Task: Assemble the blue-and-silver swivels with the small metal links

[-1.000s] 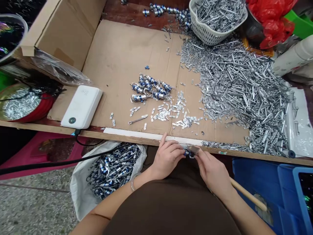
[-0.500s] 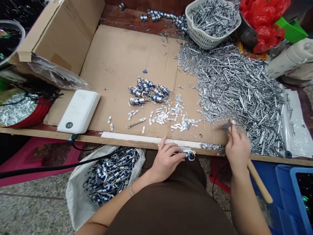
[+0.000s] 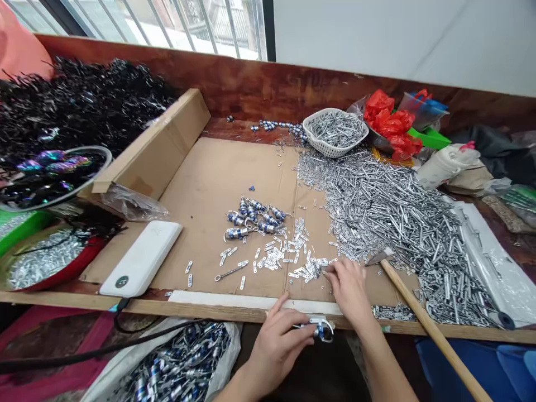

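Note:
My left hand point(image 3: 278, 343) is closed around a blue-and-silver metal fitting with a curved hook point(image 3: 323, 330), resting at the table's front edge. My right hand point(image 3: 349, 290) reaches over the cardboard, its fingertips bent together beside the small flat two-hole metal plates point(image 3: 310, 268). Whatever lies between those fingertips is too small to make out. To the right of that hand lies a hammer point(image 3: 427, 318), its head on the cardboard and its wooden handle jutting past the front edge, untouched. A group of blue-and-silver fittings point(image 3: 255, 215) sits farther back on the cardboard.
A big heap of metal pins and plates point(image 3: 397, 212) covers the right side. Behind it stands a white basket point(image 3: 330, 148) of metal parts. A white power bank point(image 3: 142, 257) and a cardboard box point(image 3: 154, 151) are at left. Below the edge hangs a sack point(image 3: 226, 357) of fittings.
My right hand has let go of the hammer, which now lies on the table, and has moved left to the small plates. My left hand still holds the fitting. The view has tilted up.

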Demonstrator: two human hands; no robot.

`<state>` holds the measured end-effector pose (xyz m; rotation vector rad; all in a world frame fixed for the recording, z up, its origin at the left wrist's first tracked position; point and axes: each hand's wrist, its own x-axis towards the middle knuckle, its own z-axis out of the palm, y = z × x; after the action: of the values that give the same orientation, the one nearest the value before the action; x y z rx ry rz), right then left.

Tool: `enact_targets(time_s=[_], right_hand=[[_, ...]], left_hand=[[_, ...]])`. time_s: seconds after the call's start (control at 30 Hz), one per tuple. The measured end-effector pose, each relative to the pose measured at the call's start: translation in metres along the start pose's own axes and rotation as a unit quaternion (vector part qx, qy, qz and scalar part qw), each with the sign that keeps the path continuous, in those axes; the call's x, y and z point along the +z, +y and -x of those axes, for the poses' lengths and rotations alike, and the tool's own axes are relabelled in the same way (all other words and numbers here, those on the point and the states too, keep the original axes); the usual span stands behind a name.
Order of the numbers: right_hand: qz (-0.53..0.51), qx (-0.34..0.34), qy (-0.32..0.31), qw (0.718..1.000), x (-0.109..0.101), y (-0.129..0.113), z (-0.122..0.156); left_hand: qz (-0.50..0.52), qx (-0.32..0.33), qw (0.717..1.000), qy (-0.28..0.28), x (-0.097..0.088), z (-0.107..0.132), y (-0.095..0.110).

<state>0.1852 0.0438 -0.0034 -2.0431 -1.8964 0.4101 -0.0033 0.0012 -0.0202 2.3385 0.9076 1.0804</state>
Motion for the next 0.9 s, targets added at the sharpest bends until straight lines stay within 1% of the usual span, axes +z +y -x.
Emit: enact_targets(time_s=[0.03, 0.1, 0.17, 0.2, 0.23, 0.3, 0.37, 0.43, 0.57, 0.63, 0.7, 0.8, 0.9], right_hand=[[-0.03, -0.001, -0.015, 0.999, -0.003, -0.001, 0.003], [-0.107, -0.008, -0.067, 0.992, -0.009, -0.003, 0.014], [-0.161, -0.031, -0.119, 0.979, -0.016, -0.008, 0.031], [-0.17, -0.052, -0.128, 0.976, -0.018, -0.011, 0.039], [-0.171, -0.078, -0.12, 0.975, -0.02, -0.015, 0.047], [-0.16, -0.132, -0.076, 0.975, -0.021, -0.02, 0.059], [-0.159, -0.176, -0.04, 0.971, -0.021, -0.022, 0.064], [-0.175, -0.201, -0.047, 0.963, -0.02, -0.02, 0.066], [-0.21, -0.201, -0.077, 0.954, -0.022, -0.014, 0.067], [-0.221, -0.195, -0.08, 0.952, -0.022, -0.012, 0.07], [-0.232, -0.172, -0.076, 0.954, -0.021, -0.01, 0.073], [-0.232, -0.145, -0.036, 0.961, -0.017, -0.01, 0.079], [-0.191, -0.151, 0.041, 0.969, -0.011, -0.013, 0.082]], left_hand=[[0.003, -0.002, 1.0, -0.001, -0.001, 0.0, -0.001], [0.006, -0.019, 1.0, 0.003, -0.003, 0.0, -0.003], [0.01, -0.036, 0.999, 0.011, -0.006, -0.001, -0.004], [0.012, -0.041, 0.999, 0.01, -0.007, -0.002, -0.004], [0.013, -0.041, 0.999, 0.007, -0.008, -0.004, -0.003], [0.012, -0.034, 0.999, -0.012, -0.01, -0.006, -0.001], [0.019, -0.034, 0.999, -0.031, -0.011, -0.006, 0.001], [0.041, -0.046, 0.998, -0.035, -0.011, -0.006, 0.003], [0.071, -0.067, 0.995, -0.023, -0.01, -0.004, 0.005], [0.075, -0.073, 0.994, -0.025, -0.011, -0.004, 0.005], [0.087, -0.091, 0.992, -0.019, -0.011, -0.005, 0.006], [0.123, -0.149, 0.981, 0.004, -0.013, -0.005, 0.007], [0.159, -0.193, 0.968, 0.017, -0.013, -0.006, 0.01]])
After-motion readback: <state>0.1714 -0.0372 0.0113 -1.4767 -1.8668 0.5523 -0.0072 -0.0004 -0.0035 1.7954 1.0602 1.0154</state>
